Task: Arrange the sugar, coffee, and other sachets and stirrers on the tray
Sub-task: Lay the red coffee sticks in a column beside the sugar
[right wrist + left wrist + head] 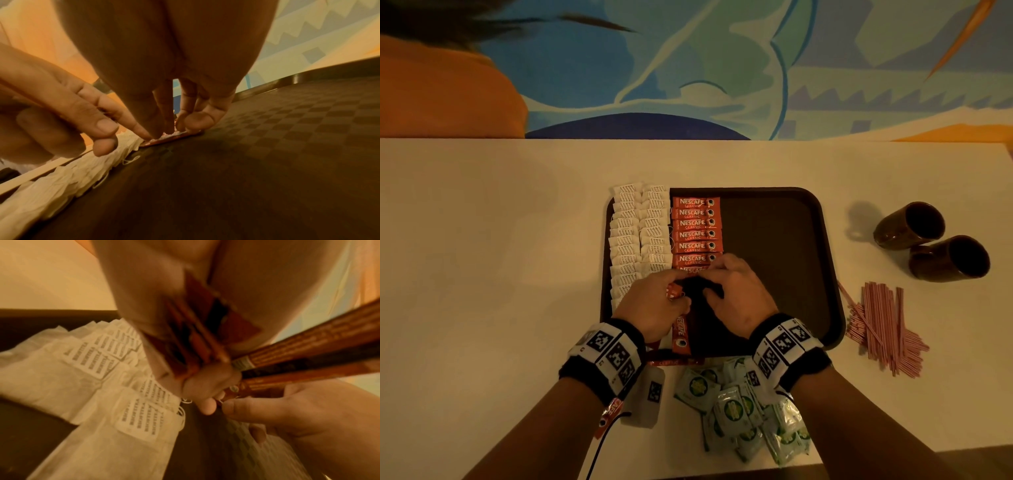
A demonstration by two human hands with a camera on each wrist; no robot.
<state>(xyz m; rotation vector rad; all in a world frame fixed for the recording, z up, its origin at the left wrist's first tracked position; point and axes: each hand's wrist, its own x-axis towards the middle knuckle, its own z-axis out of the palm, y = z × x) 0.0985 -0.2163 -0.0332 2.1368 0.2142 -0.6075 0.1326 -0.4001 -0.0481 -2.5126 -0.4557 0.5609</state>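
Both hands worked low centre of the head view, over the brown tray (pixel 774 240). Left hand (pixel 654 305) gripped a fan of red coffee sachets (pixel 197 344), fingers curled round them; right hand (pixel 736 291) pressed straightened fingertips (pixel 158 134) on a sachet lying flat at the foot of the red column (pixel 695 229). White sachets (pixel 640 236) filled the tray's left side. Green sachets (pixel 739 407) and stirrers (pixel 883 325) lay on the desk (pixel 482 240), lower centre and right. Judged light, thin, slick foil; best pinched by an end seam. Only the left wrist view showed the held stack; the right wrist view showed fingertip contact.
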